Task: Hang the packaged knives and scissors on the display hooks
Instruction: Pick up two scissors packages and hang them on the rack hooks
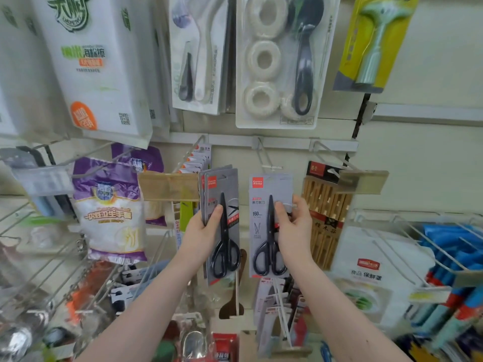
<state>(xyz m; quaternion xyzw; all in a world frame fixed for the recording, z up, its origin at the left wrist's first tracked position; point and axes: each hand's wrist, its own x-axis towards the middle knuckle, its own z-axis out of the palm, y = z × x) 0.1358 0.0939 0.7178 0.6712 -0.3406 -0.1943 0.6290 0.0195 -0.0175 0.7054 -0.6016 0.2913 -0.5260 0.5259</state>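
My left hand [202,232] grips a small stack of grey scissor cards [222,189], black scissors facing me, held upright in front of the display wall. My right hand [294,228] holds a single grey card of black scissors [264,220] by its right edge, level with the other stack and just right of it. A bare white wire hook [266,160] juts from the rail directly above and behind the right card; the card's hang slot sits just below the hook's tip. More packaged knives or scissors [271,304] hang on a hook lower down between my arms.
A hook of small packs with a tan price tag [167,186] is left of my left hand. Chopstick packs [326,212] hang to the right. Purple glove bags [109,212], wire baskets [444,252] and large hanging packs [279,61] crowd the surroundings.
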